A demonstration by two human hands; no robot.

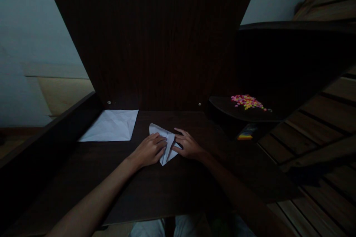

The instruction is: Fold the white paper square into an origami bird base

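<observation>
Both hands partly cover the folded paper, obscuring its full outline.

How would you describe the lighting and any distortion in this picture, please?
Head view: dim overall, almost black at lower left; no strong glare on the folded white paper. Head view again: the back panel flares upward, likely lens distortion; the small colourful pieces lack crisp detail.
</observation>
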